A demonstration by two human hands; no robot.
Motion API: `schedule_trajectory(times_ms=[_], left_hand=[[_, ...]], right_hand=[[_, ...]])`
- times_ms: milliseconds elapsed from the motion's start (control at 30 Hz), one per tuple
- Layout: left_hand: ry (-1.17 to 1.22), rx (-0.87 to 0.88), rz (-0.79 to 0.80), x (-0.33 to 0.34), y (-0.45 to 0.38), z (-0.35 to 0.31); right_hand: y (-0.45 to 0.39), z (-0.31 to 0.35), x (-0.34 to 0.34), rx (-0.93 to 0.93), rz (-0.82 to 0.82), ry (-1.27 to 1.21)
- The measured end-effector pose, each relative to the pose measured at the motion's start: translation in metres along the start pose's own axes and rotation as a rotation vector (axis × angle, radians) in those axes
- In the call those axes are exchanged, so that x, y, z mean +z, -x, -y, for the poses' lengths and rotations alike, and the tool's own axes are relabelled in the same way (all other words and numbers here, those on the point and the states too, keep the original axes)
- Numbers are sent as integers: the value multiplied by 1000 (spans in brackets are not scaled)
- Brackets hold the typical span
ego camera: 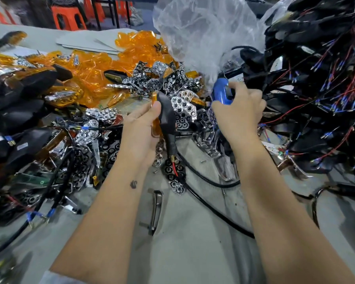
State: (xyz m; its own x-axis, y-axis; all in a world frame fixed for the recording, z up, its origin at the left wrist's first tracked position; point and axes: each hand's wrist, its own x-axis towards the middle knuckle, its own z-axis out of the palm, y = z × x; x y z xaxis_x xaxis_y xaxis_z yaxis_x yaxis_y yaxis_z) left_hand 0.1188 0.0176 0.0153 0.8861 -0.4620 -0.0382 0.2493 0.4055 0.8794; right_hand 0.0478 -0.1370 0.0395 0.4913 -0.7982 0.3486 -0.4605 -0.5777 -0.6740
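Observation:
My left hand [140, 128] grips a black turn-signal housing [166, 113] with an orange lens on its left side; its stem and red wire hang down toward the table. Just right of it, my right hand [237, 111] holds a blue-handled power tool [220, 92], whose black cable [203, 177] loops down across the table. The tool's tip is hidden behind the hand and the chrome parts.
Orange lenses [103, 66] and chrome reflectors [168, 83] are heaped on the grey table [182, 242]. Black housings [19, 111] pile at left. A tangle of wired black units [320, 78] fills the right, a clear plastic bag [197, 29] behind. Loose metal bracket [156, 210] lies near.

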Motion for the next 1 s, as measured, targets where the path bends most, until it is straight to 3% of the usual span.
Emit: schedule_trajectory(times_ms=[67,167,267,400,567,800,1000], left_hand=[[31,0,5,1,-2,2],[85,0,29,3,-2,3],[175,-43,-2,6,1,3],[309,-65,32,8,7,1],[323,-55,114,12,13,4],[223,5,-56,16,10,3],[184,36,-91,15,11,1]], right_hand=[[11,13,0,-86,108,-179],[37,28,6,-50,385,-487],[56,30,20,-10,477,-642],[76,33,27,-194,353,-509],[82,42,20,-192,320,-603],[88,44,23,-248,249,-659],[89,44,26,-321,208,-588]])
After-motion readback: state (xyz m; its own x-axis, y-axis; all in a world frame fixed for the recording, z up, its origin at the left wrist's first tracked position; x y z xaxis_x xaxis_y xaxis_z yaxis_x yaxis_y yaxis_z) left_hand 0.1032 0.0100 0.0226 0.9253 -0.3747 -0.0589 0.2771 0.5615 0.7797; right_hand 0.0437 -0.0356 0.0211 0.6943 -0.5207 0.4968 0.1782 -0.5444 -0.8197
